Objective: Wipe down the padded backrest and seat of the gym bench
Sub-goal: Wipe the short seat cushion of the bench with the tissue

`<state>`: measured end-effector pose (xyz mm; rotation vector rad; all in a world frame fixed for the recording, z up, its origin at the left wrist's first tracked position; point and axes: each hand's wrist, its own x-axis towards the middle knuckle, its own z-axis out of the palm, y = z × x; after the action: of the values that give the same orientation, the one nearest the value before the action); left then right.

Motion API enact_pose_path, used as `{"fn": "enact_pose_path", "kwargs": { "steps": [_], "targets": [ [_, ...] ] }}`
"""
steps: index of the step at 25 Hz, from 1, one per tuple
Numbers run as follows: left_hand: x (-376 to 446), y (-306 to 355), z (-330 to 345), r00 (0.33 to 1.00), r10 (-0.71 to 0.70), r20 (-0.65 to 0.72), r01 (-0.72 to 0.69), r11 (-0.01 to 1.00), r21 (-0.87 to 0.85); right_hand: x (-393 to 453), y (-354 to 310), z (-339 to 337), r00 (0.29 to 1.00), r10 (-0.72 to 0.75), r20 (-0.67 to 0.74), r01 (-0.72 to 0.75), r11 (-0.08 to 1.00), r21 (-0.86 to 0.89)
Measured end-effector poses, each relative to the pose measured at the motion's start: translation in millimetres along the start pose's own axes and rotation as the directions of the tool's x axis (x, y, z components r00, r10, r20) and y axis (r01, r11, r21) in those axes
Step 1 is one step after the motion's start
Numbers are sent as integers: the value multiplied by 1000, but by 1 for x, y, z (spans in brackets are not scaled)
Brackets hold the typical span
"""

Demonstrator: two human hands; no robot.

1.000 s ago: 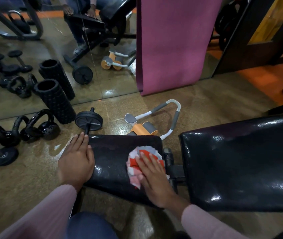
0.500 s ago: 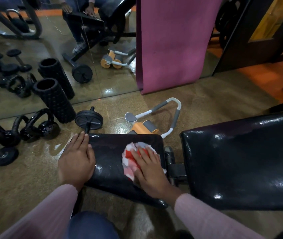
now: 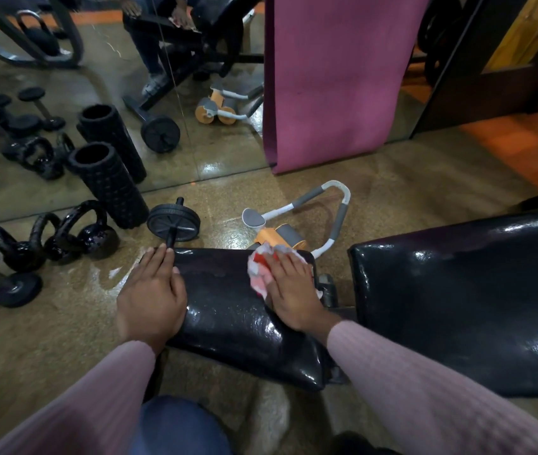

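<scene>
The backrest [image 3: 464, 300], a glossy black pad, lies to the right of the right hand, a narrow gap with bare metal between it and the seat. The mat [image 3: 333, 80], a purple sheet, stands upright well beyond the hands, its lower edge on the floor against the mirror [image 3: 64, 77]. The seat [image 3: 228, 307] (black, shiny with wet streaks) lies under both hands. The roller [image 3: 110, 188], a black ribbed cylinder, stands beyond and left of the left hand, leaning at the mirror. An orange and grey trainer [image 3: 293, 231] with a white looped handle sits on the floor just beyond the right hand. The 2 kettlebells [image 3: 74, 234] rest left of the left hand, near the roller's foot. The wheel [image 3: 173, 222], black with a stub handle, lies just beyond the left fingertips. A dumbbell [image 3: 1, 277] lies further left.

The left hand [image 3: 152, 297] rests flat on the seat's left edge, fingers straight and together, holding nothing. The right hand [image 3: 289, 287] presses flat on the cloth [image 3: 257, 274], fingers straight and slightly spread. The cloth, red and white and crumpled, sits on the seat's far right corner, showing mostly at the hand's left side and past the fingertips.
</scene>
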<state>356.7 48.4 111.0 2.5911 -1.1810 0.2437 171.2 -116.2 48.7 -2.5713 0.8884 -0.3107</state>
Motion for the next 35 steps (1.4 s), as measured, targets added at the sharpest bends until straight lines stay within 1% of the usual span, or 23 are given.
{"fn": "enact_pose_path", "kwargs": {
  "steps": [1,2,3,5,6,8,9,10,12,13,15,16,18,20,22,23,24,26,28,29,30,32,35],
  "targets": [
    [-1,1,0,1000,1,-2,-1,1000,0,-20,4,-3,994,-104,19,103,994,22],
    [0,1,1,1000,1,-4,-1,1000,0,-33,15,-4,988,-149,44,147,988,50],
    [-1,2,1,1000,-1,-4,1,1000,-2,-39,25,-8,990,-135,47,131,988,85],
    [-1,2,1,1000,-2,-4,2,1000,-12,-24,40,-6,999,27,19,-29,992,124],
    [-1,2,1,1000,-5,-2,5,1000,-13,-6,39,-4,989,147,35,-150,981,120],
    [1,1,1,1000,-6,0,6,1000,-13,36,23,-2,921,376,100,-381,924,40],
    [1,1,0,1000,-9,-6,9,1000,-11,48,8,-2,903,411,127,-412,911,-22],
    [1,1,0,1000,-12,-11,12,1000,-8,51,-7,-1,922,364,133,-358,931,-70],
    [0,2,-2,1000,-12,-13,12,1000,1,28,-28,-2,988,99,116,-95,995,-36],
    [-1,3,-2,1000,-13,-13,13,1000,1,6,-33,-7,995,-41,94,39,999,20],
    [0,3,-1,1000,-8,-18,8,1000,-1,-35,-23,-11,978,-202,57,197,977,87],
    [0,3,-1,1000,-7,-20,7,1000,-2,-43,-9,-14,982,-186,28,183,978,101],
    [-1,2,-2,1000,-9,-23,9,1000,0,-31,20,-11,1000,9,19,-11,992,126],
    [0,2,-2,1000,-14,-24,13,1000,-10,8,33,-4,977,199,82,-204,977,63],
    [1,3,-2,1000,-9,-17,9,1000,-15,38,20,2,945,307,111,-308,951,-10],
    [0,4,-1,1000,-8,-12,8,1000,-11,43,7,3,946,306,108,-304,952,-30],
    [0,4,-2,1000,-9,-11,9,1000,-6,38,-6,4,963,247,105,-245,969,-37],
    [1,4,-2,1000,-8,-7,8,1000,-1,2,-28,-6,993,49,108,-53,998,31],
    [0,4,-2,1000,-5,-1,5,1000,1,-38,-23,-13,992,-88,90,81,993,82],
    [-1,4,-2,1000,-4,0,4,1000,2,-47,-10,-13,991,-99,84,92,992,88],
    [-1,4,-2,1000,-6,4,6,1000,3,-49,2,-14,994,-68,83,60,994,92],
    [-3,4,-4,1000,-11,5,11,1000,4,-31,23,-9,993,80,83,-89,990,105],
    [-1,4,-3,1000,-3,5,3,1000,16,22,14,-5,931,339,138,-348,936,52]
  ]
}}
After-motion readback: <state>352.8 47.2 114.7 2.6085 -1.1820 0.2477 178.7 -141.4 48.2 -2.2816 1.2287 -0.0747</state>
